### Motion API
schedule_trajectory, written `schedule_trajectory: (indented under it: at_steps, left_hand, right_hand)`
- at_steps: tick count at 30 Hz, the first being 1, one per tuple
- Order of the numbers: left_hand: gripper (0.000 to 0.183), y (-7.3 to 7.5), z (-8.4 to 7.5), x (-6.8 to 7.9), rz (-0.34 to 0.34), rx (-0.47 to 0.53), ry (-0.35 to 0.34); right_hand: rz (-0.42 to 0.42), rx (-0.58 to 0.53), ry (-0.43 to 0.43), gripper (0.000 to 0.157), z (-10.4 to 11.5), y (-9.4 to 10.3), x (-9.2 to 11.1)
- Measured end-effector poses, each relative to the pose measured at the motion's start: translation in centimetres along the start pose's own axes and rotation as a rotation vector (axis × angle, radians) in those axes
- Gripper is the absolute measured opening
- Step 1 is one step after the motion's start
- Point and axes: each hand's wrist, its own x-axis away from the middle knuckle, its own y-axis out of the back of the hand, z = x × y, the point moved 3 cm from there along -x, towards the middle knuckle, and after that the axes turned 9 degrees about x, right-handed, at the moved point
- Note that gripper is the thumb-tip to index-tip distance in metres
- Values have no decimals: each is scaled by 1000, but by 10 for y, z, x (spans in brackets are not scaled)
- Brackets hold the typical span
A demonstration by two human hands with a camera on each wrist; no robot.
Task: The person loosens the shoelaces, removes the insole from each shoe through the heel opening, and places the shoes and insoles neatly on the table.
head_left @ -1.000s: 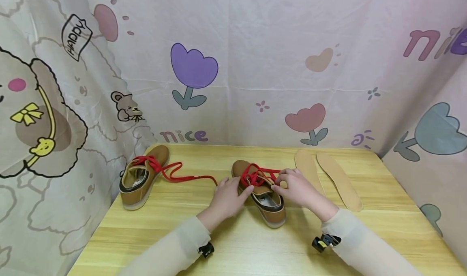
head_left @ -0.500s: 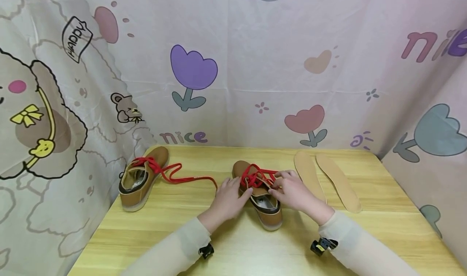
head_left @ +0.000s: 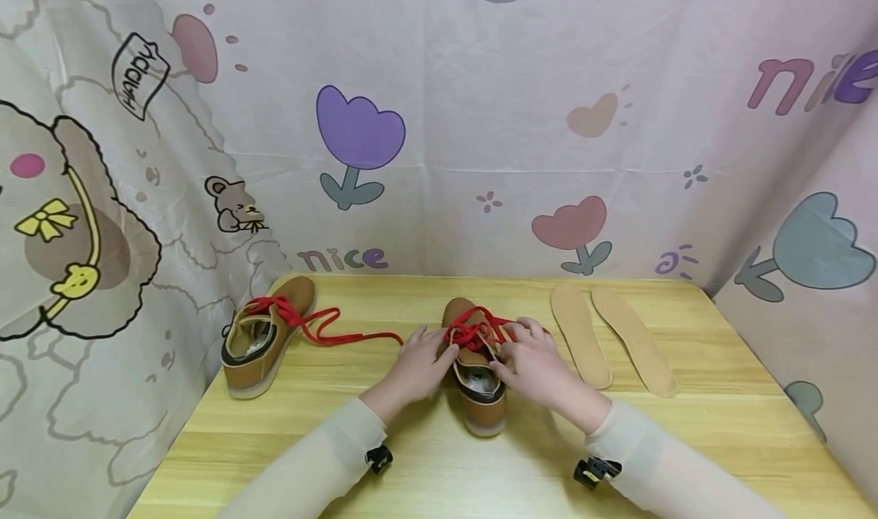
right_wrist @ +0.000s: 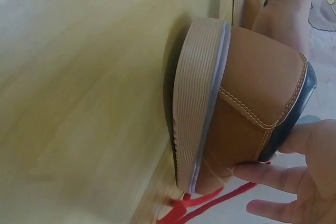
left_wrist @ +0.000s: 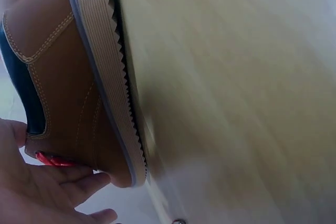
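A brown shoe (head_left: 484,411) stands on the table between both hands, its toe pointing away and its dark-collared opening facing me. Red shoelaces (head_left: 472,337) cross its upper, with a loose length running off to the right. On the near left side, my left hand (head_left: 414,368) grips the edge of the shoe by the laces, thumb at the opening and fingers along the outside. My right hand (head_left: 536,360) pinches the opposite edge; in the right wrist view its thumb is at the dark collar and a finger lies against the brown side (right_wrist: 223,142).
Another brown shoe (head_left: 255,373) with red laces (head_left: 332,339) trailing right stands at the table's left. Two tan insoles (head_left: 580,340) (head_left: 634,344) lie to the right of the hands. A printed curtain (head_left: 439,123) hangs behind the wooden table (head_left: 439,473).
The shoe between the hands has turned so that its heel swung left and it points more nearly straight ahead. My right hand has shifted left with it; the left hand slightly.
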Motion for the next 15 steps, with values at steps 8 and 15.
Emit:
schedule_trajectory:
  at_steps: [8,15]
  left_hand:
    - [58,7,3,-1,16,-4,2]
    - [57,10,5,-3,34,11,-6]
  right_hand:
    - [26,-11,-16,27,9,-3,-2]
    - [25,-32,-38,27,13,-1,-3]
